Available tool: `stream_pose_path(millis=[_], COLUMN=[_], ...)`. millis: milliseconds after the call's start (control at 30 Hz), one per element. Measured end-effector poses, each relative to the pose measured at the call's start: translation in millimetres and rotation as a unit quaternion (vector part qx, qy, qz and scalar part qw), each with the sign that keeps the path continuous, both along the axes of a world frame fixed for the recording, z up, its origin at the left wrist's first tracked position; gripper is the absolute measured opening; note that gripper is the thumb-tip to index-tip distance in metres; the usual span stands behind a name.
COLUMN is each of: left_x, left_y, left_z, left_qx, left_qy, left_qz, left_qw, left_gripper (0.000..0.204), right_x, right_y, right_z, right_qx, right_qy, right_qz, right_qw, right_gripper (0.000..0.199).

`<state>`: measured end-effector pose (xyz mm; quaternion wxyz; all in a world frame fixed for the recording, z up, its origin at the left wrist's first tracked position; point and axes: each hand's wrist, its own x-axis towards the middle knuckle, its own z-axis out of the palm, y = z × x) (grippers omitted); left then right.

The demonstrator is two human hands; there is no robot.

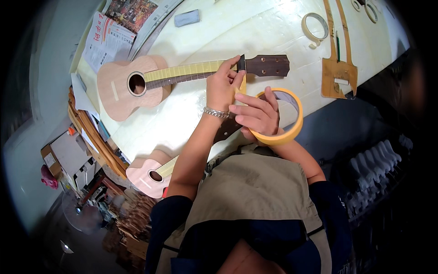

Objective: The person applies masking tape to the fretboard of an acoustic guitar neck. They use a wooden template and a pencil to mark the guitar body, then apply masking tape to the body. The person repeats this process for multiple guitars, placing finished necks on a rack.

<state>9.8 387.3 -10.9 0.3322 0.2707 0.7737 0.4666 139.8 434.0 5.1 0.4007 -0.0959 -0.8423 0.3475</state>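
A bare wooden ukulele [112,84] lies across the table, its dark headstock [273,65] toward the right. Yellow masking tape [191,68] runs along part of its fretboard. At the headstock end of the neck, my left hand [219,91] is closed, index finger and thumb against the neck and tape. A yellow strip shows just below these fingers. My right hand [259,113] grips a roll of yellow masking tape [297,124], close beside the left hand. Below my left forearm lies a second ukulele [143,176], partly hidden by that arm.
Newspapers [109,43] lie at the table's far left, near a grey block [187,18]. Toward the right are another tape roll [315,26] and a tan flat template [335,75] with long strips. Stacked wooden parts [137,217] stand at lower left, a rack of pale shapes [376,166] at right.
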Motion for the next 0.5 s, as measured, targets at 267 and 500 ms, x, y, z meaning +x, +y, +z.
stream_pose_path(millis=[267, 500], left_x=[-17, 17], left_y=[-60, -37], left_z=[-6, 27], left_qx=[0.056, 0.161], left_qy=[0.273, -0.311], left_qz=[-0.14, 0.126], left_qw=[0.95, 0.928], left_gripper=[0.05, 0.022], right_x=[-10, -17], right_y=[14, -4], right_z=[-3, 4], right_qx=[-0.438, -0.507], right_qy=[0.161, 0.183], right_qz=[-0.089, -0.006], right_qw=[0.88, 0.842], right_gripper=[0.05, 0.053])
